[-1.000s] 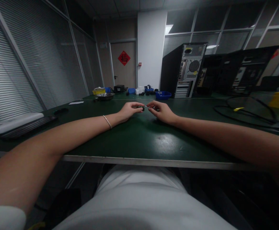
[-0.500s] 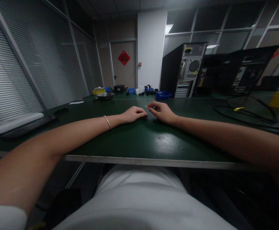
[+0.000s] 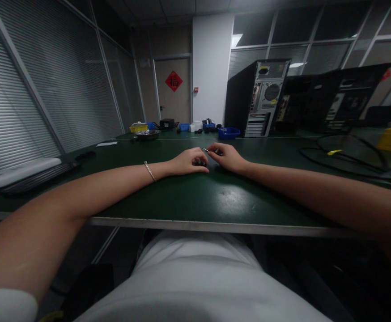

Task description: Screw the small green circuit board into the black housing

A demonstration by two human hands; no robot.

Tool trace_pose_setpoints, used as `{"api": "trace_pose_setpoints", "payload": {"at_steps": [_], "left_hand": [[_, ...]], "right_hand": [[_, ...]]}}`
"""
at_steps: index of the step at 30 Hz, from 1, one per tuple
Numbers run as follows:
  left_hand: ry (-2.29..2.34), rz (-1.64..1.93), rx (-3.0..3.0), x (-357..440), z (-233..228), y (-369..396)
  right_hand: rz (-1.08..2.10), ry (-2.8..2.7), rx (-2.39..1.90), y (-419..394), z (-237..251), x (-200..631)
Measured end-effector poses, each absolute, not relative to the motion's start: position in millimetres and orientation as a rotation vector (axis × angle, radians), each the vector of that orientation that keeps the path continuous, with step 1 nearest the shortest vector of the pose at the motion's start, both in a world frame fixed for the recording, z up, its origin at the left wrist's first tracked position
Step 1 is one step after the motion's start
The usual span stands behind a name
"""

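Head view: left hand [image 3: 188, 161] curled knuckles-up on the green table [image 3: 195, 197] mid-surface, closed over a small dark part [image 3: 200, 163], mostly hidden. Right hand [image 3: 227, 157] just beside it, fingertips pinching a thin metal pin [image 3: 205, 150], tip pointing toward the left hand

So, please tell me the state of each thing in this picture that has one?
left hand: resting on the table, curled over a small dark part
right hand: pinching a thin metal tool
computer tower: upright, back panel facing the camera
door: closed
metal bowl: upright
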State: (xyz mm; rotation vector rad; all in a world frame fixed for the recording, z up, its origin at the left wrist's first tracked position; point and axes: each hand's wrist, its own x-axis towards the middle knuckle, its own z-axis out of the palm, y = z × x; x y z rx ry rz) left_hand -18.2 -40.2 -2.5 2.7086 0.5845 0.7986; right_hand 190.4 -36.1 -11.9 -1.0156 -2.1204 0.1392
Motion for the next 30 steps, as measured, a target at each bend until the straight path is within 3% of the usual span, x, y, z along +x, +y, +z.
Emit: {"api": "trace_pose_setpoints", "payload": {"at_steps": [14, 30], "left_hand": [[0.781, 1.124, 1.924, -21.0, -16.9, -10.1], [0.756, 1.099, 1.485, -24.4, -15.8, -7.2]], "right_hand": [[0.207, -2.258, -0.997, -34.6, -13.2, 192.4], [0.075, -2.340, -1.171, -42.4, -9.8, 191.1]]}}
